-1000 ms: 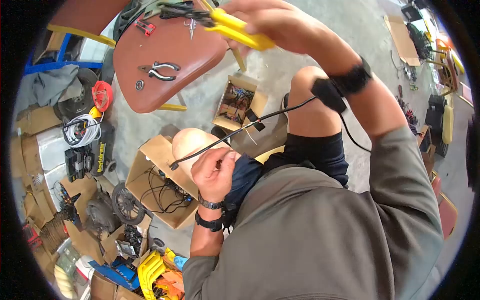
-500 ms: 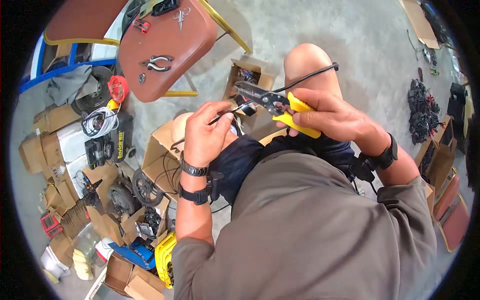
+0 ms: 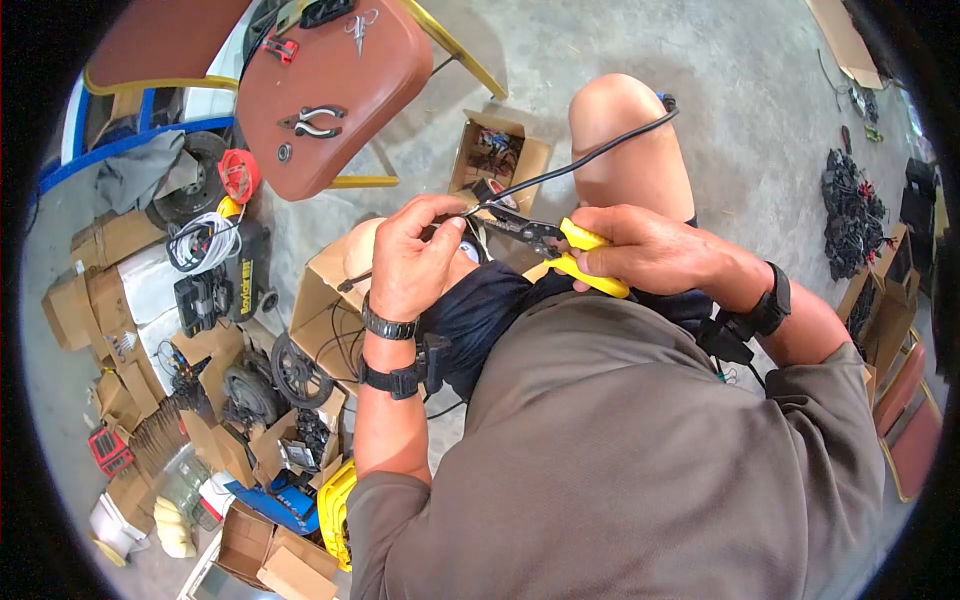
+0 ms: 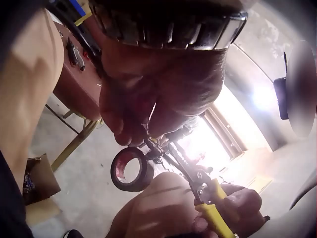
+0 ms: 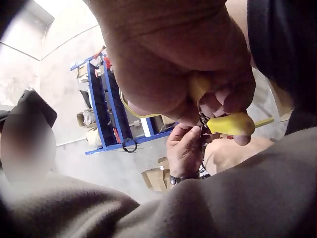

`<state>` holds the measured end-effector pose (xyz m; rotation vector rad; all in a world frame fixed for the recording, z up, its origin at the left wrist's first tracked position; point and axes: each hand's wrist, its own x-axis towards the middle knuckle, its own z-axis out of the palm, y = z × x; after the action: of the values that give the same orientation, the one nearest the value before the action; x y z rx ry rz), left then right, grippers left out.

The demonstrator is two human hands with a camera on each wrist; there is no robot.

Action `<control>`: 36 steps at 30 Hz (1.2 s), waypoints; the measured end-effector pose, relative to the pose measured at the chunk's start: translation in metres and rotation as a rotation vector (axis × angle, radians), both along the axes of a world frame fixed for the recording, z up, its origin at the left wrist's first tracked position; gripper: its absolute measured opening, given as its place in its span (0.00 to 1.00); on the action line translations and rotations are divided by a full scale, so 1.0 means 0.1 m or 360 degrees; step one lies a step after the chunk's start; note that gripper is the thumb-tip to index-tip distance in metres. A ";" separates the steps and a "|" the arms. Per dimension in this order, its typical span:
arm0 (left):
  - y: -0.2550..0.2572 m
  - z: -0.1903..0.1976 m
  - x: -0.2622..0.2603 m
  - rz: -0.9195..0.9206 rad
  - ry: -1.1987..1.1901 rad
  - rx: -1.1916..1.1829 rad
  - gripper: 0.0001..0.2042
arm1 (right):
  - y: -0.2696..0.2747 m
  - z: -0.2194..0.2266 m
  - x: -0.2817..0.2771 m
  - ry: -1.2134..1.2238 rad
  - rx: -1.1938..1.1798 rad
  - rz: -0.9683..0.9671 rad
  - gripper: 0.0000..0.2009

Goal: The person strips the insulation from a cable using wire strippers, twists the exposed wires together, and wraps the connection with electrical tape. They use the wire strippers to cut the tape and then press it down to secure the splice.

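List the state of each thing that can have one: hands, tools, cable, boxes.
Left hand: pinching the cable.
Right hand: gripping the yellow-handled tool.
Yellow-handled tool: handles apart, jaws at the cable; bite unclear.
Black cable: held, running over a knee.
Pliers: on the seat, handles spread.
Scissors: on the seat.
Small box: open.
Large box: open.

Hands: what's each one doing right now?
Left hand: pinching a black cable.
Right hand: gripping the yellow-handled tool.
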<state>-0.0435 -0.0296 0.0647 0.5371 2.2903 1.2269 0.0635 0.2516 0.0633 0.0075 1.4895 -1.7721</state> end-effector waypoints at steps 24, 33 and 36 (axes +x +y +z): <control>0.03 0.06 -0.26 0.0132 -0.0908 0.0140 0.13 | -0.07 -0.01 -0.01 0.0064 0.0081 0.0040 0.10; 0.04 0.07 -0.28 0.0140 -0.0898 0.0149 0.13 | -0.13 0.01 -0.05 0.0137 0.0150 0.0053 0.11; 0.04 0.08 -0.29 0.0123 -0.0883 0.0136 0.14 | -0.13 0.00 -0.06 0.0070 0.0089 0.0037 0.11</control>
<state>-0.0721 -0.0259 0.0724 0.1097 1.8078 1.3165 0.0578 0.2384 0.0634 -0.0204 1.5642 -1.7219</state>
